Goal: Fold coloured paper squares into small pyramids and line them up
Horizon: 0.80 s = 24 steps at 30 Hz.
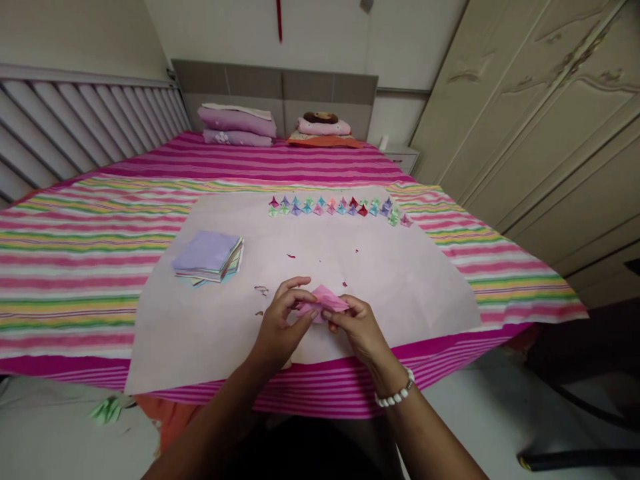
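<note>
Both my hands pinch a small pink folded paper (324,299) just above a large pale sheet (400,280) spread on the bed. My left hand (281,323) grips its left side with curled fingers. My right hand (359,327), with a white bead bracelet on the wrist, holds its right side. A stack of coloured paper squares (209,257), lilac on top, lies to the left of my hands. Several small folded paper shapes (337,207) in many colours stand in rows at the sheet's far edge.
The bed has a pink striped cover (75,260) with folded pillows and bedding (237,125) at the headboard. Tiny paper scraps (261,291) lie near my left hand. A cream wardrobe (540,120) stands at right. A green paper piece (106,409) lies on the floor at left.
</note>
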Motion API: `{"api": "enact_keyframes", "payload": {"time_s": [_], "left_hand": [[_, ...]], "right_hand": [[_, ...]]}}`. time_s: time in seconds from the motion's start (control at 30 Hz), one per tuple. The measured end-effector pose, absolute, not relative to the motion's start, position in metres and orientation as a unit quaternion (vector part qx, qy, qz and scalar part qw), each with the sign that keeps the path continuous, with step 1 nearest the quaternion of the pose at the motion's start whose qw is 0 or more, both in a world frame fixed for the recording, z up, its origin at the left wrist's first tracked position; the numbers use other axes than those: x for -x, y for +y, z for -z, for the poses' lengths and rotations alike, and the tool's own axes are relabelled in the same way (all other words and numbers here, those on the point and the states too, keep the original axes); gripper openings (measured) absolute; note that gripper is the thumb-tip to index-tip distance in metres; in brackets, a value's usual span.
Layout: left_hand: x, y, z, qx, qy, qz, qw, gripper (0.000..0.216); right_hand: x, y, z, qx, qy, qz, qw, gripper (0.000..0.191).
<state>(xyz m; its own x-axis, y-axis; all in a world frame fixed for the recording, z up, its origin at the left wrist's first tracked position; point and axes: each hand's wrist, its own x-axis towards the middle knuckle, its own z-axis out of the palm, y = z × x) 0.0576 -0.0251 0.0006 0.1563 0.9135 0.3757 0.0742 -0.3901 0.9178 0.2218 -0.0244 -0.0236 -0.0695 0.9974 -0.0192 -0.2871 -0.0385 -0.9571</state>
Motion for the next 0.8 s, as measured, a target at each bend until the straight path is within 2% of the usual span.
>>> {"api": "enact_keyframes", "payload": {"time_s": [0.13,0.4,0.57,0.8], "left_hand": [[-0.0576,-0.025,0.001,-0.644,0.385,-0.514,0.416,0.01],[-0.062,-0.0255,0.0038,-0.506,0.434,-0.499,0.553,0.021],[-0.0606,-0.0255,0.0013,-0.507,0.443,-0.504,0.541,0.013],[-0.0523,-0.0242,-0.0028,-0.621,0.405,-0.462,0.487,0.017]], "right_hand": [[-0.2207,-0.0242,0.023,0.407,-0.43,-0.589,0.549,0.021],[-0.2202,-0.0266,0.0222,0.395,-0.423,-0.612,0.539,0.019],[-0.2176,-0.0285,0.0196,0.392,-0.395,-0.637,0.534,0.02],[-0.2166,-0.0285,0.0186,0.396,-0.377,-0.639,0.541,0.016]]}}
